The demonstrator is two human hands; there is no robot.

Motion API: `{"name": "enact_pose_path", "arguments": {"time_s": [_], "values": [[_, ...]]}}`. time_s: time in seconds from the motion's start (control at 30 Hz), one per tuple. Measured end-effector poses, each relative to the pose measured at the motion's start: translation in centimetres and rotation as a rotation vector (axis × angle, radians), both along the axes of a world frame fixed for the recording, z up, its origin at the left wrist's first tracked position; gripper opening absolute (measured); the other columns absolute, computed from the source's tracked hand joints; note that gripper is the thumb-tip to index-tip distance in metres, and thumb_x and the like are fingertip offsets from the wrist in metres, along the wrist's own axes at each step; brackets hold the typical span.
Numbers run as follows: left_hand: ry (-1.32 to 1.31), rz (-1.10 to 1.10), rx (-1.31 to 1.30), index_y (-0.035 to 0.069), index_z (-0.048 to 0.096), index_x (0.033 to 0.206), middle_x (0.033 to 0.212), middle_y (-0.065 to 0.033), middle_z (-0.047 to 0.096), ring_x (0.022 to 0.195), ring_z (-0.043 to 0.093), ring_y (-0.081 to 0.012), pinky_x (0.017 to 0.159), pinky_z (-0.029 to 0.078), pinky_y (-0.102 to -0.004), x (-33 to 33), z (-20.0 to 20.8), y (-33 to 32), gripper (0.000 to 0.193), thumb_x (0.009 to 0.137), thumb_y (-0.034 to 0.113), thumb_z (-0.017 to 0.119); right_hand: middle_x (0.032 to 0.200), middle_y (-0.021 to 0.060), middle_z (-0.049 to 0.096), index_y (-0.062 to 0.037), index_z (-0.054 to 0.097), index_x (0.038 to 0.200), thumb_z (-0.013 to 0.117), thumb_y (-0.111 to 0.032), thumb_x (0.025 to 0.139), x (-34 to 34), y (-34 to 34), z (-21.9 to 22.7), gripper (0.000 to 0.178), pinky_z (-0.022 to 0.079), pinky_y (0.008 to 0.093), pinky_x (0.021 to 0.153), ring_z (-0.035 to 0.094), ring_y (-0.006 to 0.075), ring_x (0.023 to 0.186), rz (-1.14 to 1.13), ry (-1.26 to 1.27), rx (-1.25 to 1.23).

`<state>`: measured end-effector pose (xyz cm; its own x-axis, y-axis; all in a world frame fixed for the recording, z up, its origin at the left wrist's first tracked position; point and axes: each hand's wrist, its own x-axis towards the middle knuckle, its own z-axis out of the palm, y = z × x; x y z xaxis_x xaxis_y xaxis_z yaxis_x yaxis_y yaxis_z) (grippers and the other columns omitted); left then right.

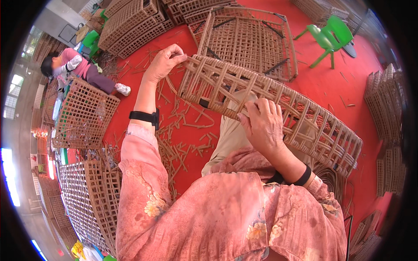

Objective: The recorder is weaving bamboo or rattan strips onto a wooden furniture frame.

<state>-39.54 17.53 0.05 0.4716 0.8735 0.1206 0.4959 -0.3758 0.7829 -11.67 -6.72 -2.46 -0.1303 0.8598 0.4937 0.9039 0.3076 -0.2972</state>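
Note:
A long woven rattan frame (305,126) lies across my lap, running from upper left to lower right. My left hand (163,62) pinches a rattan strand at the frame's upper left corner. My right hand (262,123) rests on the frame's middle, fingers curled over the weave and gripping it. Both wrists wear black bands. My pink flowered sleeves fill the lower part of the view.
Cut rattan scraps (178,143) litter the red floor (331,91). A square woven basket frame (248,41) stands beyond my lap. More woven panels (82,115) stack at left and right. A green plastic chair (331,37) stands upper right. Another person (72,65) sits at far left.

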Motion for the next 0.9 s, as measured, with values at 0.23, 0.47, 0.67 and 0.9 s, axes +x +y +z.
{"name": "enact_pose_path", "arguments": {"time_s": [0.23, 0.47, 0.67, 0.9], "values": [[-0.103, 0.075, -0.054, 0.008, 0.067, 0.092, 0.08, 0.0059, 0.057, 0.074, 0.049, -0.0047, 0.068, 0.041, -0.0238, 1.0, -2.5, 0.3, 0.022, 0.094, 0.03, 0.069, 0.097, 0.0099, 0.051, -0.006, 0.062, 0.099, 0.071, -0.028, 0.082, 0.3, 0.0, -0.4, 0.029, 0.041, 0.0429, 0.082, 0.053, 0.0288, 0.097, -0.03, -0.018, 0.06], [0.023, 0.172, -0.096, 0.007, 0.07, 0.089, 0.077, 0.0091, 0.052, 0.073, 0.042, -0.0027, 0.067, 0.034, -0.0222, -2.6, -4.1, 1.0, 0.03, 0.098, 0.034, 0.063, 0.099, 0.0104, 0.053, -0.0076, 0.063, 0.103, 0.073, -0.023, 0.081, 1.6, -0.3, -0.3, 0.029, 0.042, 0.0431, 0.085, 0.054, 0.0298, 0.097, 0.027, 0.089, -0.04], [0.116, 0.264, -0.105, 0.006, 0.072, 0.091, 0.078, 0.0091, 0.055, 0.073, 0.044, -0.0026, 0.067, 0.035, -0.0229, -1.6, -2.6, 0.4, 0.033, 0.096, 0.038, 0.067, 0.111, 0.0108, 0.057, -0.0077, 0.065, 0.107, 0.072, -0.019, 0.079, 7.9, -3.2, 1.6, 0.031, 0.042, 0.0428, 0.092, 0.054, 0.0282, 0.107, -0.085, 0.096, 0.143], [-0.109, 0.094, -0.038, 0.004, 0.073, 0.108, 0.097, 0.0008, 0.07, 0.092, 0.061, -0.0096, 0.084, 0.048, -0.0286, -1.6, -4.4, 1.3, 0.027, 0.098, 0.027, 0.063, 0.127, 0.0171, 0.057, -0.0013, 0.055, 0.129, 0.074, -0.019, 0.078, 10.4, -2.9, 4.3, 0.058, 0.038, 0.0456, 0.105, 0.053, 0.0332, 0.122, -0.22, -0.127, -0.114]]}}
